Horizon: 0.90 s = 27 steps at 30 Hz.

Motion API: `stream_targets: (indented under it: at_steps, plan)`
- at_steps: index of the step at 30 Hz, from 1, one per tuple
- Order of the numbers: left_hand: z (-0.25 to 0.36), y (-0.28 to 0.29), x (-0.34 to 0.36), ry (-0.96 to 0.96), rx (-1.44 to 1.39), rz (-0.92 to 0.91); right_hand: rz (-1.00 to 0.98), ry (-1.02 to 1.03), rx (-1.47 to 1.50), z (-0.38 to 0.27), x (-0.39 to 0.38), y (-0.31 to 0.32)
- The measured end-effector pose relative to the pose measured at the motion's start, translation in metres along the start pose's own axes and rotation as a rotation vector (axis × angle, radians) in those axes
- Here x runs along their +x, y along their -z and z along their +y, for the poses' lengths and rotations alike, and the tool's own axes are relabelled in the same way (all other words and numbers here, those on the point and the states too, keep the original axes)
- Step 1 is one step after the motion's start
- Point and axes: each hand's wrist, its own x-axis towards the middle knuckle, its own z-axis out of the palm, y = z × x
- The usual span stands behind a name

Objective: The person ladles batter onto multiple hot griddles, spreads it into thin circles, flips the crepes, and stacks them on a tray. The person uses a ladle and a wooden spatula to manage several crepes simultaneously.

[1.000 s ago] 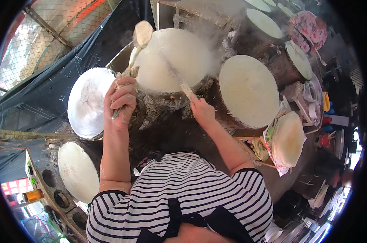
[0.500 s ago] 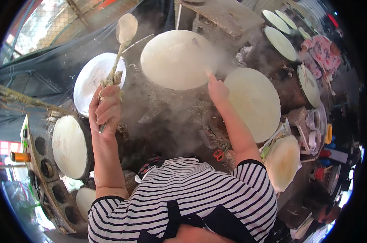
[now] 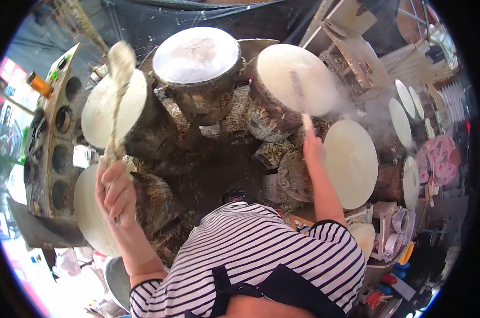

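Apparently, the step in hand was work with a blade on one hot round: the right hand [image 3: 314, 148] was closed around the pale handle of a long, flat spatula [image 3: 306, 121], whose blurred blade reached out over the pale layer [image 3: 274, 69] on top of a drum-shaped stove [image 3: 269, 114], ahead and to the right. Whether the blade was spreading that layer or loosening it could not be told, nor whether it pressed on the surface or skimmed just above it. Steam [image 3: 339, 100] drifted off the right side of the round. The left hand [image 3: 116, 193] had its fingers curled about the crusted handle of a ladle [image 3: 122, 61], held with the bowl uppermost, well apart from the spatula; in the view the bowl overlapped the far left griddle [image 3: 99, 119], but its height above it was unclear. Between these two sides stood a whiter, dusty-looking griddle [image 3: 195, 58], and another covered round [image 3: 351, 164] lay just beside the right forearm. In my judgement, the next move called for a flat blade angle and a light, even sweep toward the rim, since so thin a layer might tear, with the ladle kept clear of the stroke.
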Motion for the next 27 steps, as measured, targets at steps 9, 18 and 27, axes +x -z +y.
stream_targets:
  at_steps: [9, 18, 27]
  plan:
    - [0.049, -0.035, -0.242, -0.524, 0.268, -0.026, 0.085, -0.029, 0.199, -0.027, 0.067, 0.019]
    - [0.017, -0.008, -0.373, -0.928, 0.364, 0.041, 0.017, -0.119, 0.105, -0.069, 0.249, -0.071]
    - [-0.022, 0.058, -0.441, -1.289, 0.24, 0.086, 0.181, 0.261, 0.626, -0.083, 0.212, -0.079]
